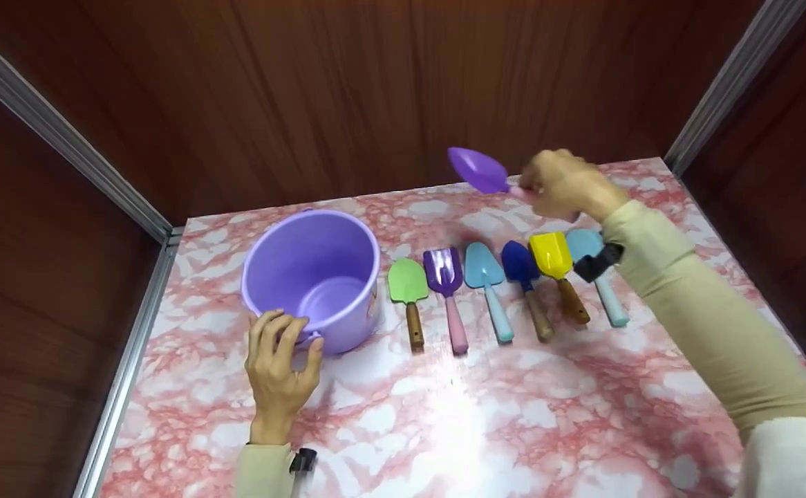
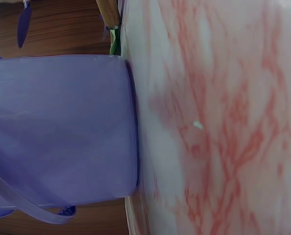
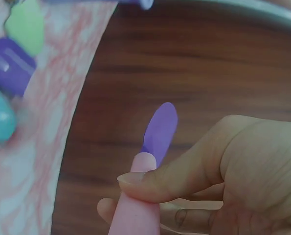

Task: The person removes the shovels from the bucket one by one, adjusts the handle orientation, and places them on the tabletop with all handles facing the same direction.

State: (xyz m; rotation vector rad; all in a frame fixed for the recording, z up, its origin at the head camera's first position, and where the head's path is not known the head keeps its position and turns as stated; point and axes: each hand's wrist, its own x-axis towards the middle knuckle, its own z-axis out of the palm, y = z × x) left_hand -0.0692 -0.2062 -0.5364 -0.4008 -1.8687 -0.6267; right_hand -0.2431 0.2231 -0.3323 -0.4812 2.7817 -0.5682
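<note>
My right hand (image 1: 569, 183) grips the pink handle (image 3: 138, 200) of a purple trowel (image 1: 479, 169) in the air near the back wall. Its blade points left in the head view. The thumb lies across the handle in the right wrist view. A purple bucket (image 1: 361, 321) stands upright at the left, its inside bare as far as it shows. My left hand (image 1: 280, 373) holds its near rim, fingers bent over the edge and thumb beside the handle joint. The left wrist view shows the bucket's side (image 2: 62, 127) and its hanging handle (image 2: 23, 198).
Right of the bucket, several garden tools lie in a row: a green trowel (image 1: 408, 280), a purple slotted scoop (image 1: 443, 270), a light-blue trowel (image 1: 483, 266), a dark-blue trowel (image 1: 519, 261), a yellow scoop (image 1: 550, 254) and another light-blue trowel (image 1: 610, 301). Brown walls (image 1: 348, 97) enclose the marbled table (image 1: 375, 429).
</note>
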